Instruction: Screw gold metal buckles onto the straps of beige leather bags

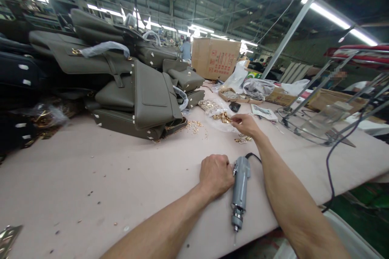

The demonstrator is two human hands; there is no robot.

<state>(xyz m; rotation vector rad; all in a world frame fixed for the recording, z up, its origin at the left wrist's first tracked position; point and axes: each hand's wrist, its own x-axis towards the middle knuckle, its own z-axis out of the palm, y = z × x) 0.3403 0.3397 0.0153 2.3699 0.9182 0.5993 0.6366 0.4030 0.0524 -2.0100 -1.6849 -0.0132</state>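
My right hand [245, 124] reaches forward to a small heap of gold-coloured metal fittings [224, 117] on clear plastic. Its thumb and fingers are pinched together on a fitting at the heap's edge. More gold fittings [242, 139] lie just below that hand. My left hand [216, 175] rests on the table, closed in a fist with the knuckles up; what is inside it, if anything, is hidden. Right beside it lies a grey electric screwdriver [240, 184], its bit pointing toward me. Tiny gold screws or rivets [194, 126] are scattered left of the heap.
Dark olive handbags [154, 97] are piled on the table [91, 194] at the left, some handles wrapped in plastic. A cardboard box [215, 58] stands behind. At the right are a metal-legged stool [319, 89] set upside down and a black cable [331, 158]. A person [186, 49] is far back.
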